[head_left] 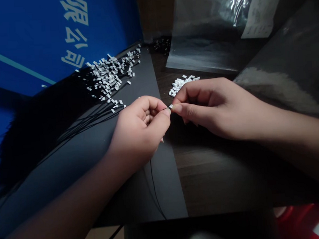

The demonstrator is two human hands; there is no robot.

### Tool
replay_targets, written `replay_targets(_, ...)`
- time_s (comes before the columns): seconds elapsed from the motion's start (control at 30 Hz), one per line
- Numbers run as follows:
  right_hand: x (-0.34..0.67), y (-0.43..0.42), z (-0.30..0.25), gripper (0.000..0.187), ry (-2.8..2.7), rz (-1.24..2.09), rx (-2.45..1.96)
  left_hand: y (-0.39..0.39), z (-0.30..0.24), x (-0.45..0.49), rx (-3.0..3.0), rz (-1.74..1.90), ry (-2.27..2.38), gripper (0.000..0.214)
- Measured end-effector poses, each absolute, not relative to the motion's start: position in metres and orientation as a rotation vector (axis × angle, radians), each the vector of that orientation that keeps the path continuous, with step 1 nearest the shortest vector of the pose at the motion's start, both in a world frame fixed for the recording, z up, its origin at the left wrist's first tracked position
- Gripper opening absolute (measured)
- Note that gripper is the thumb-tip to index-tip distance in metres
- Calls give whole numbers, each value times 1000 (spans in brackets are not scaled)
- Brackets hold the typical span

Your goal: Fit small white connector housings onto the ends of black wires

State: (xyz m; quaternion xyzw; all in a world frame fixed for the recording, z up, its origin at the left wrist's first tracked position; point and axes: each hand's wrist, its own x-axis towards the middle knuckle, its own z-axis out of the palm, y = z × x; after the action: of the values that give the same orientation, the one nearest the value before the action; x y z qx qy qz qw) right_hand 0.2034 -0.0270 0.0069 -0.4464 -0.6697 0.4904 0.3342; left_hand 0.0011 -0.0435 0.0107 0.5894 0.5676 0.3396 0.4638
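Observation:
Between thumb and forefinger, my left hand (145, 125) pinches a thin black wire (153, 177) near its end; the wire hangs down below the hand. At that end sits a small white connector housing (171, 106), pinched from the other side by my right hand (210, 107). The fingertips of both hands almost meet, and whether the wire is seated in the housing cannot be made out. Just behind my right hand lies a pile of loose white connector housings (179, 86). Left of my hands, a big bundle of black wires (48, 108) ends in many white connectors (108, 74).
A blue panel with white characters (35, 33) stands at the back left. A clear plastic bag with a paper label (203, 34) lies at the back, more clear plastic (288, 64) to the right. A grey sheet (168, 191) covers the wooden table's left part. Something red (303, 219) sits at bottom right.

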Motion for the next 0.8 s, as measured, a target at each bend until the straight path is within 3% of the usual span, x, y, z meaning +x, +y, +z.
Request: replay_targets(0.8,202,-30,11,19,-1844,1186,-1149,-46,15,3,1451,795,1378,9)
